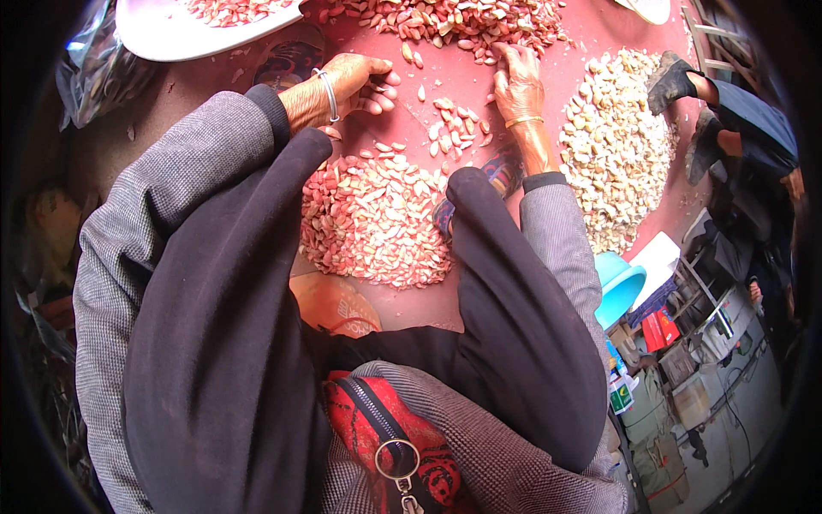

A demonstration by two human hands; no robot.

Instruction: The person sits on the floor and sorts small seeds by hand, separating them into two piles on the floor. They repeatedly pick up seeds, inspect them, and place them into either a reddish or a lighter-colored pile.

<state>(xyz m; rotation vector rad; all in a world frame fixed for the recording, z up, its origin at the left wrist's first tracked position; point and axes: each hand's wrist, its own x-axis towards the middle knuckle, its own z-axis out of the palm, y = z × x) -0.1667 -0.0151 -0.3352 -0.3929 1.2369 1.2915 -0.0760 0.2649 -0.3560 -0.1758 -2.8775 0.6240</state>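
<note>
My left hand [367, 83], with a silvery bangle at the wrist, hangs above the red floor with its fingers curled; something small and pale may lie between thumb and fingers, but I cannot tell. My right hand [515, 77], wearing a thin gold-coloured bracelet, reaches to the lower edge of a big heap of reddish garlic-like cloves [449, 22]; its fingertips are partly hidden. Between the hands lies a small group of loose cloves [457, 128]. A larger pile of pink and cream cloves [379, 218] spreads between my knees.
A white basin [212, 45] with cloves stands at the upper left, beside a plastic bag [106, 70]. Paler pieces [613, 154] form a long pile on the right, near another person's shoes [671, 80]. A turquoise basin [616, 289] and assorted goods stand at the lower right.
</note>
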